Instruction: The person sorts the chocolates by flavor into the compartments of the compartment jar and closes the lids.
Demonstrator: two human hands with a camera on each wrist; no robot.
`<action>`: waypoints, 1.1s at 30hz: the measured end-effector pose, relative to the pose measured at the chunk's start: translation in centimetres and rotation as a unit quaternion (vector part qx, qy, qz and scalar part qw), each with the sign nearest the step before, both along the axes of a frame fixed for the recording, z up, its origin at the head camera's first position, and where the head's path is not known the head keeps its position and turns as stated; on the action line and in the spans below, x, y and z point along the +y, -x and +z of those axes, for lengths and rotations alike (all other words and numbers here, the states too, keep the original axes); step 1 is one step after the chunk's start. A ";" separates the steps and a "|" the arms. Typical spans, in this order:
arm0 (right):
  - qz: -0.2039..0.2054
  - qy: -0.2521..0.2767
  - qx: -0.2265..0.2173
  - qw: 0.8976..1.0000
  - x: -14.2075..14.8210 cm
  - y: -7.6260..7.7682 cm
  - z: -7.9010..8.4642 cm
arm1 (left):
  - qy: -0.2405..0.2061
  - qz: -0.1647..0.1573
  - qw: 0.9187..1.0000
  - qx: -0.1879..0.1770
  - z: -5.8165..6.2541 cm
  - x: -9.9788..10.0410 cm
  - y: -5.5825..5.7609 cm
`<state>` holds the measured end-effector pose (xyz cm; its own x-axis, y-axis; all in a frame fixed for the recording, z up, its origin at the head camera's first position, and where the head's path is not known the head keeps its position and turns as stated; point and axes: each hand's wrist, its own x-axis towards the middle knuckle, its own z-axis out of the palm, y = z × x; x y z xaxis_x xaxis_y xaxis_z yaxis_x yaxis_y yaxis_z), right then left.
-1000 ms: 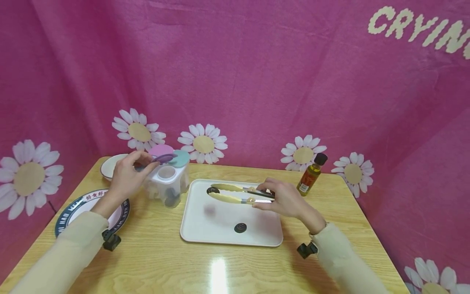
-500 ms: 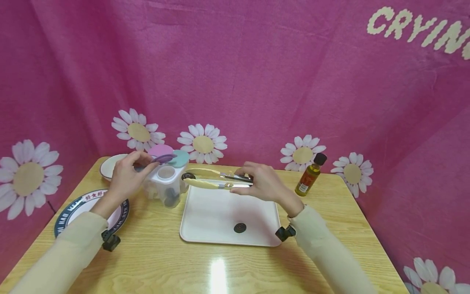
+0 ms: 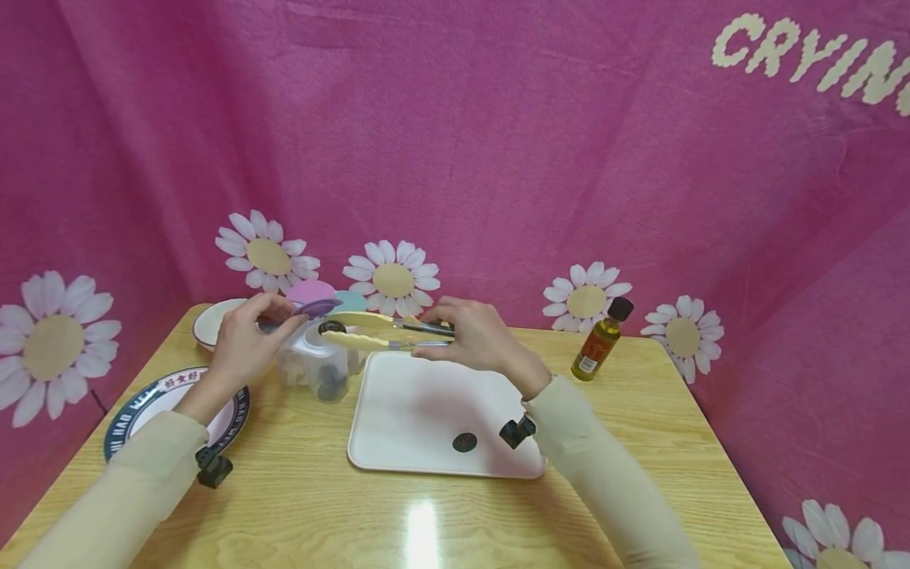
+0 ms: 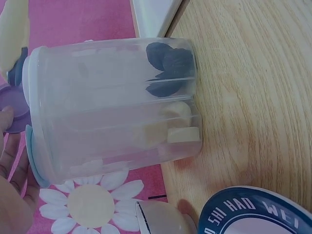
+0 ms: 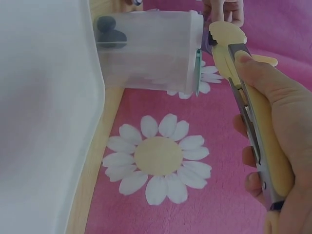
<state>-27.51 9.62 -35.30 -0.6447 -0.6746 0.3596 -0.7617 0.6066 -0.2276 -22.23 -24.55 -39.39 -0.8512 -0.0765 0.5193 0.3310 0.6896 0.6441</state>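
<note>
My left hand (image 3: 249, 336) pinches a raised purple lid (image 3: 317, 307) of a clear compartmented container (image 4: 97, 83). Its other lids in view are pink (image 3: 311, 291) and teal (image 4: 36, 158). My right hand (image 3: 478, 336) grips tongs (image 3: 362, 342) with yellow scalloped heads, level above the container. Between the heads sits a dark, round, ringed piece (image 3: 332, 326), over the uncovered round mouth. Inside, one compartment has dark pieces (image 4: 170, 66) at the bottom, another has pale chunks (image 4: 183, 134). A similar dark disc (image 3: 465, 442) lies on the white tray (image 3: 398, 411).
A plate with a dark lettered rim (image 3: 128, 419) lies under my left forearm, with a white bowl (image 3: 213, 324) behind it. An oil bottle (image 3: 599, 346) with a black cap stands at the right. A pink floral cloth (image 3: 455, 158) hangs behind the table.
My right hand has carried the tongs and the dark piece leftward from above the tray to over the container's mouth. The left hand and purple lid have stayed in place.
</note>
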 end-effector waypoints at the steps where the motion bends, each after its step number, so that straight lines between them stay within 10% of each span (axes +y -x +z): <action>1: 0.000 -0.004 0.000 1.000 -0.2 0.1 0.1 | 0.000 0.000 1.000 0.001 0.0 0.0 0.0; 19: -0.005 -0.026 0.007 1.000 -1.4 0.5 0.3 | -0.005 -0.004 1.000 0.010 0.0 0.0 0.0; 33: -0.020 0.000 0.002 1.000 3.3 -1.3 0.2 | -0.008 -0.004 1.000 -0.013 0.2 0.1 -0.1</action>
